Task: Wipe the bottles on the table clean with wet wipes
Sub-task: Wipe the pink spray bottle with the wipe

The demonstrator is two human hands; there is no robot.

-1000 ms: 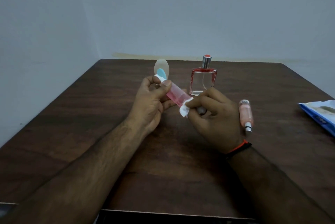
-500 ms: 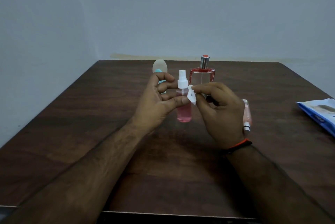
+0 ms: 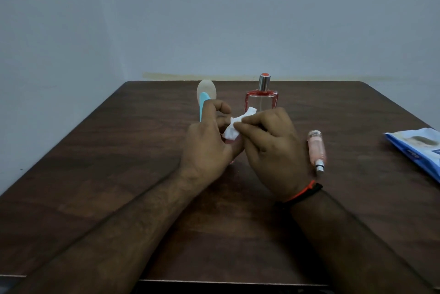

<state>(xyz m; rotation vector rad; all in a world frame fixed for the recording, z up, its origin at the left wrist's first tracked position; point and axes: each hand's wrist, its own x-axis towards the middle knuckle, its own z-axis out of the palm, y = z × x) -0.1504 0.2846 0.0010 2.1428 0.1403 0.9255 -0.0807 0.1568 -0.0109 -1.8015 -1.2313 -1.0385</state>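
Four bottles are seen on the surface [image 3: 119, 174], and one of them is being wiped. A small pink bottle [image 3: 229, 141], almost hidden, is gripped by the left hand [image 3: 209, 143] just in front of the square perfume bottle [image 3: 261, 100]; a wet wipe [image 3: 234, 127] is pinched against it by the right hand [image 3: 269, 146]. Right of the perfume bottle, a slim pink bottle [image 3: 316, 148] lies flat; left of it, an oval-capped bottle [image 3: 205, 96] stands. Which are already clean cannot be told; probably most work remains.
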